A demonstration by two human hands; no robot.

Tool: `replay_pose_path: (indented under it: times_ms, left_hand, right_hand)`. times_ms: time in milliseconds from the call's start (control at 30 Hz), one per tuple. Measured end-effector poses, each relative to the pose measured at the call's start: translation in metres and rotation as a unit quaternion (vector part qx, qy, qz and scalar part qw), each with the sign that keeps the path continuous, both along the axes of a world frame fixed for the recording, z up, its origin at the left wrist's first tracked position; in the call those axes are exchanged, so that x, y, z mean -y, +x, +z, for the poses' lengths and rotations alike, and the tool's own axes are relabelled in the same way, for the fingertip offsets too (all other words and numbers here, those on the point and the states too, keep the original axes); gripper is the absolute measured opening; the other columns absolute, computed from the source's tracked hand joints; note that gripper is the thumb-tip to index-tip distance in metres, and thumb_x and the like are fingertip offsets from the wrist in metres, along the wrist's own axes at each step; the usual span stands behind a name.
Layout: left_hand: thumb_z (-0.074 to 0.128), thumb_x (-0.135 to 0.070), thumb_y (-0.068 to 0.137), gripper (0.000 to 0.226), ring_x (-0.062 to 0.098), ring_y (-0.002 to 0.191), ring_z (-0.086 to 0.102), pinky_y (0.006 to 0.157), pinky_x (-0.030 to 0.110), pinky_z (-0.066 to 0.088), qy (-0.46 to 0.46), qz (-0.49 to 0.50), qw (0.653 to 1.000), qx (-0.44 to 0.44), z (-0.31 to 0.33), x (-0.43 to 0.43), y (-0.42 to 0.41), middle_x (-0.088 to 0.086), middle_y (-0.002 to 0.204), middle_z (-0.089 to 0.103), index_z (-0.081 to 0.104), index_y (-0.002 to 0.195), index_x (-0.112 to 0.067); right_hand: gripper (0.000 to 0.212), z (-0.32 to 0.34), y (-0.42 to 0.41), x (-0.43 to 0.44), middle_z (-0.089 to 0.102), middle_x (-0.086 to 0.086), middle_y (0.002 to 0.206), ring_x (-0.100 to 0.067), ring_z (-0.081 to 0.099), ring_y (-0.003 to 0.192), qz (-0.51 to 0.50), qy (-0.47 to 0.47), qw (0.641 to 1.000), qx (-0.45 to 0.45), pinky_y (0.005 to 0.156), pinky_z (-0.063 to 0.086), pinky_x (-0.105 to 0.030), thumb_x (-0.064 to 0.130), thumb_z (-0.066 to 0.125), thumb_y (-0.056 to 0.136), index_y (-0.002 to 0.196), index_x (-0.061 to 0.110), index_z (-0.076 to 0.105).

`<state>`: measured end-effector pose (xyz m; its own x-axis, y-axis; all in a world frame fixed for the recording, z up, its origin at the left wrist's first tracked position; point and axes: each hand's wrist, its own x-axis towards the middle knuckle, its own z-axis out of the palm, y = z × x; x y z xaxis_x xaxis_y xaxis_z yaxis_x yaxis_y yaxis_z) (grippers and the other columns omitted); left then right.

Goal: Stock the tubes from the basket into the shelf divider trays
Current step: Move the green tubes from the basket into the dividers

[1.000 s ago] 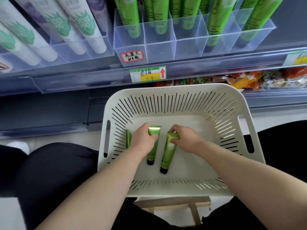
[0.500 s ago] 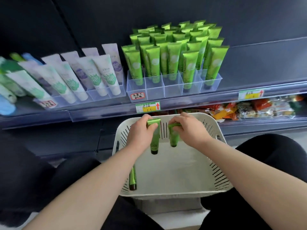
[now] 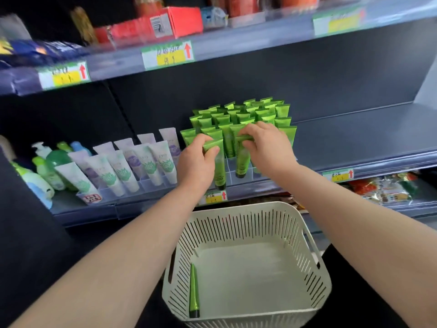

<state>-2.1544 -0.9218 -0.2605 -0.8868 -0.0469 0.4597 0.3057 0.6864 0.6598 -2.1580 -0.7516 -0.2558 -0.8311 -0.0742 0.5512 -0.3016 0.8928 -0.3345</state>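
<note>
At 12 o'clock of centre, head view, the only one I have: left grip [image 3: 196, 159] is clamped on the left tube [image 3: 218, 166], thumb and fingers pinching its flat crimped end. Right grip [image 3: 264, 145] is clamped the same way on the right tube [image 3: 242, 162]. Both hang over the front row of the clear divider tray [image 3: 231, 168], on the shelf [image 3: 354, 143].

Why the crimp hold, as I read it: it leaves the cap end free to go into a cell first. It also matches the stocked green tubes [image 3: 238, 114] behind, which stand cap down, crimp up.

Axes: both held tubes are near vertical, caps toward 6 o'clock, crimps toward 12. Left tube's cap sits low, just above the price label [image 3: 214, 197], and looks to be in front of the tray wall. Right tube's cap is at cell level; can't tell if it is inside.

At 6 o'clock: basket [image 3: 248, 209] sits right under the shelf edge, so travel is short. One spare tube [image 3: 194, 292] lies on edge along its 9 o'clock wall, long axis 12 to 6, cap toward 6. My read: two going in, one left.

At 9 o'clock: white tubes [image 3: 132, 166] lean in their own tray, not involved.
</note>
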Motion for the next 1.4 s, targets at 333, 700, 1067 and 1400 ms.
replay_pose_path:
  times_ms: [333,700,1067,1400]
  left_hand:
    - [0.055,-0.029,0.096,0.012,0.019,0.078,0.058,0.072,0.041,0.052,0.001,0.008,1.000,-0.013,0.009,0.000,-0.038,-0.008,0.081,0.059,0.059,0.108,-0.025]
    - [0.052,-0.024,0.099,0.018,0.023,0.087,0.057,0.075,0.035,0.048,-0.035,0.028,0.997,0.062,0.004,-0.003,-0.075,-0.002,0.093,0.061,0.058,0.116,-0.024]
    - [0.049,-0.004,0.097,0.030,0.019,0.096,0.057,0.071,0.027,0.043,-0.041,0.037,0.995,0.086,-0.014,-0.003,-0.087,-0.001,0.116,0.064,0.064,0.113,-0.024]
    - [0.048,-0.005,0.098,0.027,0.018,0.108,0.057,0.081,0.026,0.043,-0.051,0.029,0.998,-0.036,-0.011,0.004,-0.060,-0.003,0.119,0.063,0.066,0.112,-0.020]
  right_hand:
    - [0.028,-0.002,-0.050,0.011,0.061,-0.001,0.115,-0.026,0.049,0.109,-0.030,0.076,0.996,0.046,0.084,0.034,-0.040,0.019,0.048,0.097,0.122,0.025,0.056]
    - [0.032,-0.029,-0.067,0.006,0.068,0.001,0.103,-0.028,0.046,0.108,-0.039,0.105,0.994,-0.005,0.077,0.031,-0.038,0.012,0.056,0.091,0.120,0.026,0.062]
    - [0.047,-0.042,-0.058,0.007,0.060,-0.003,0.116,-0.033,0.049,0.107,-0.024,0.116,0.992,-0.045,0.076,0.040,-0.043,0.001,0.067,0.076,0.118,0.021,0.062]
    - [0.048,-0.049,-0.040,0.020,0.054,-0.011,0.130,-0.037,0.050,0.114,-0.006,0.115,0.991,-0.068,0.080,0.043,-0.047,-0.002,0.068,0.070,0.114,0.016,0.063]
